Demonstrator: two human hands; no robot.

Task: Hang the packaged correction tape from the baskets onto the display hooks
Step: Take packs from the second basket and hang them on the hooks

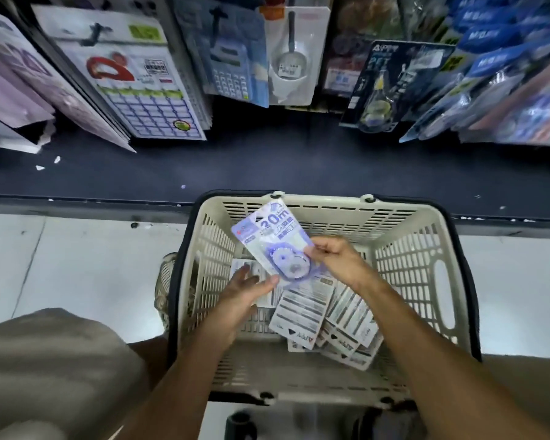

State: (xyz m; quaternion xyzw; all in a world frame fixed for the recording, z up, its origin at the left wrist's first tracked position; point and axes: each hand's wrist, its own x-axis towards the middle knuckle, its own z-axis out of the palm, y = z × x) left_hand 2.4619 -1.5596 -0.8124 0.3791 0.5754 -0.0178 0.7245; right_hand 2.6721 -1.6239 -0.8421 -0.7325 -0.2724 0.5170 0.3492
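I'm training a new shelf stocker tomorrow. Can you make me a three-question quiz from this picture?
1. True or false: the right hand pinches the lifted correction tape pack.
2. Where do the remaining packs lie? A) on the floor B) in the beige basket C) on hooks
3. Fill in: the left hand has its fingers ____ beneath the lifted pack.

Key: 1 true; 2 B; 3 straight (open)
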